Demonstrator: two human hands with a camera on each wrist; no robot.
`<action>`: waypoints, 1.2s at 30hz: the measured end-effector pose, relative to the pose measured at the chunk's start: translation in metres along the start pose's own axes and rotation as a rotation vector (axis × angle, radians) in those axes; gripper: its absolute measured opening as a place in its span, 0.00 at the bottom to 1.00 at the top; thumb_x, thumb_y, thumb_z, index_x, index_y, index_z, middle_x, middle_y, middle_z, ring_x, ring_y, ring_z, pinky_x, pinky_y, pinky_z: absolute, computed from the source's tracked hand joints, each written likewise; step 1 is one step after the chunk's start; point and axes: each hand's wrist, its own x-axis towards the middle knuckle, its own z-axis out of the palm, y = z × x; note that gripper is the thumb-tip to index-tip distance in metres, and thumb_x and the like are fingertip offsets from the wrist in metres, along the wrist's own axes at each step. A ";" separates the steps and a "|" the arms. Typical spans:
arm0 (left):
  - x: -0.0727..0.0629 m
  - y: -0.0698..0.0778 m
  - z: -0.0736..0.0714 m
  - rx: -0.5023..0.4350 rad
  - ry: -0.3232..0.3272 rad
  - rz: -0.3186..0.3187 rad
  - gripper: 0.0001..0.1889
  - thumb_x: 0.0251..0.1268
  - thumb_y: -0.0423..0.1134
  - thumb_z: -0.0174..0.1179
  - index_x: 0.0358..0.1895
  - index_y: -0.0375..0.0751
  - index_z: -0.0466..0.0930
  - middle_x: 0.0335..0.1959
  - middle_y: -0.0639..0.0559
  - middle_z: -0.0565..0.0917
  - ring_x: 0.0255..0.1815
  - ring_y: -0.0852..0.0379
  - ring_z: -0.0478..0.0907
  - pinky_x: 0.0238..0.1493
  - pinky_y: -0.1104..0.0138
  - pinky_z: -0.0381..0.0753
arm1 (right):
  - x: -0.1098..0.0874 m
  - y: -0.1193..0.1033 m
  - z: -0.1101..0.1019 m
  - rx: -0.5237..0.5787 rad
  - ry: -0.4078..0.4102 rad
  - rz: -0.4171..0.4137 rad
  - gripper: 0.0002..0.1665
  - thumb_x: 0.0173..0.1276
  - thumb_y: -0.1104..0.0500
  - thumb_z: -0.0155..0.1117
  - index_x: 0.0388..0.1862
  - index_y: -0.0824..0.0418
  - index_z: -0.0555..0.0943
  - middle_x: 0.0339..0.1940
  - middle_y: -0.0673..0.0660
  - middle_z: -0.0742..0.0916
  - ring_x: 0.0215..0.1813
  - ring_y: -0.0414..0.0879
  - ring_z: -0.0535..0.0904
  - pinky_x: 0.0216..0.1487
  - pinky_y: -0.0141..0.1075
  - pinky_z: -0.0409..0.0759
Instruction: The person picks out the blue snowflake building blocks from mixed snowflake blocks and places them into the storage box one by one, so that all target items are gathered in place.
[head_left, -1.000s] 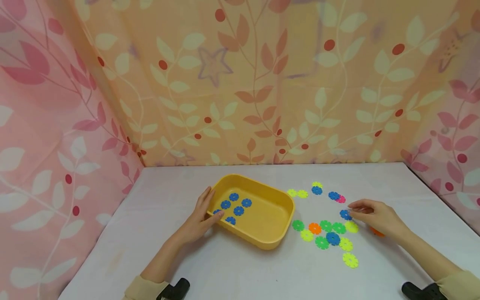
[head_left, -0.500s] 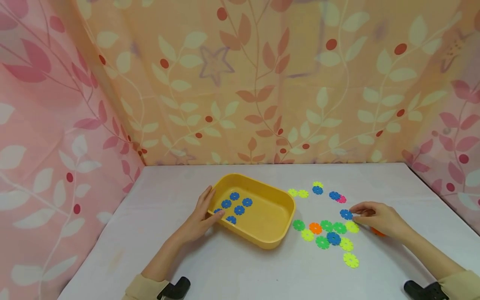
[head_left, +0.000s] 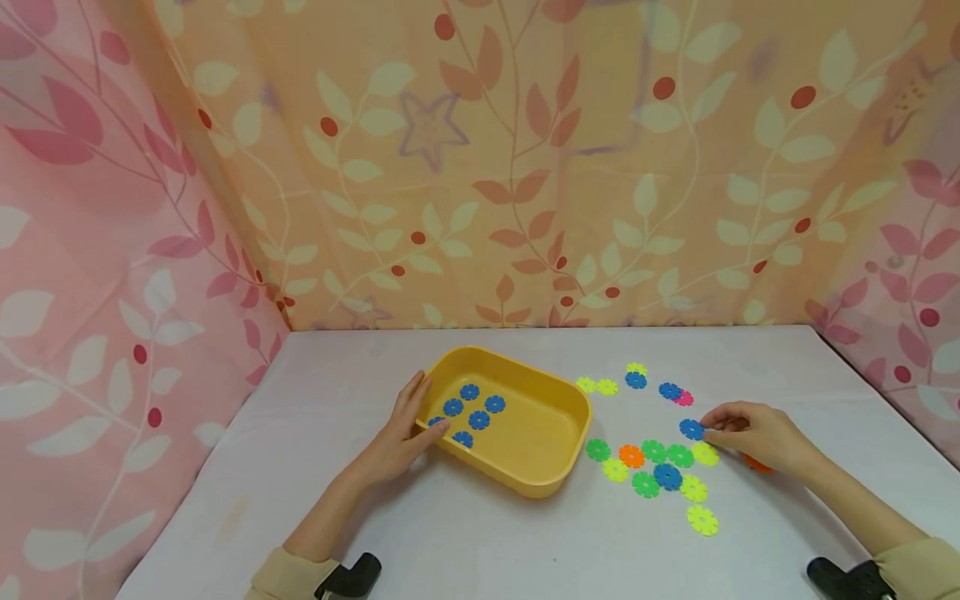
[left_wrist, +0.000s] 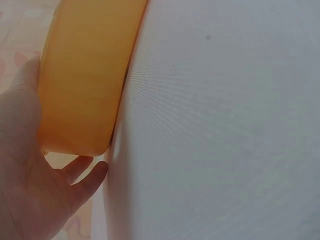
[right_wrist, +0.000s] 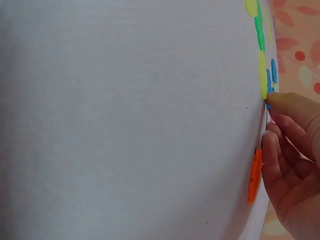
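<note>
My left hand (head_left: 397, 436) holds the left corner of a yellow plastic tub (head_left: 536, 479), thumb over the rim and fingers along the outside. In the left wrist view the tub's wall (left_wrist: 90, 85) stands beside the palm. Several blue notched discs (head_left: 478, 420) lie in the tub's left part, one partly behind the thumb. On the right, my right hand (head_left: 761, 437) has thumb and forefinger pinched at the right edge of a blue notched disc (head_left: 691, 429), which looks flat on the table. In the right wrist view the thumb covers part of that disc (right_wrist: 269, 80).
Green discs (head_left: 646, 484), yellow discs (head_left: 702, 521), an orange disc (head_left: 631, 456) and another blue disc (head_left: 667, 477) cluster right of the tub. Farther back, a blue disc (head_left: 670, 390) overlaps a pink one (head_left: 684, 398). Orange pieces (right_wrist: 255, 176) lie beneath the right hand.
My right thumb and fingertips have closed in slightly at the blue disc's edge. The left hand and the tub stay in place.
</note>
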 end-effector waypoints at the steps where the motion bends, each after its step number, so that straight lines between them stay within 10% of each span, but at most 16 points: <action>1: 0.000 0.000 0.000 0.002 0.000 -0.002 0.44 0.71 0.54 0.56 0.79 0.44 0.42 0.80 0.52 0.35 0.79 0.44 0.36 0.72 0.45 0.47 | 0.000 0.000 0.000 -0.006 0.004 -0.004 0.18 0.61 0.47 0.72 0.43 0.58 0.85 0.32 0.49 0.82 0.37 0.46 0.74 0.35 0.31 0.74; 19: -0.001 -0.003 -0.001 -0.005 0.008 0.008 0.42 0.71 0.53 0.56 0.79 0.45 0.43 0.79 0.53 0.36 0.78 0.44 0.37 0.72 0.45 0.46 | 0.007 -0.013 -0.001 0.054 0.055 -0.006 0.22 0.62 0.45 0.71 0.45 0.61 0.86 0.34 0.51 0.85 0.37 0.46 0.76 0.31 0.30 0.77; 26: -0.001 -0.001 -0.002 -0.005 0.009 0.003 0.42 0.71 0.52 0.57 0.79 0.44 0.44 0.79 0.53 0.36 0.79 0.45 0.37 0.72 0.45 0.46 | 0.025 -0.070 0.000 0.248 0.008 -0.036 0.25 0.62 0.41 0.69 0.48 0.58 0.85 0.39 0.53 0.87 0.44 0.51 0.77 0.40 0.36 0.79; 36: -0.001 0.004 -0.001 -0.005 0.002 -0.004 0.42 0.72 0.50 0.56 0.79 0.41 0.42 0.80 0.50 0.35 0.78 0.44 0.36 0.72 0.44 0.46 | 0.058 -0.164 0.042 0.368 -0.175 -0.322 0.12 0.60 0.51 0.74 0.40 0.54 0.87 0.35 0.50 0.86 0.40 0.50 0.79 0.39 0.34 0.81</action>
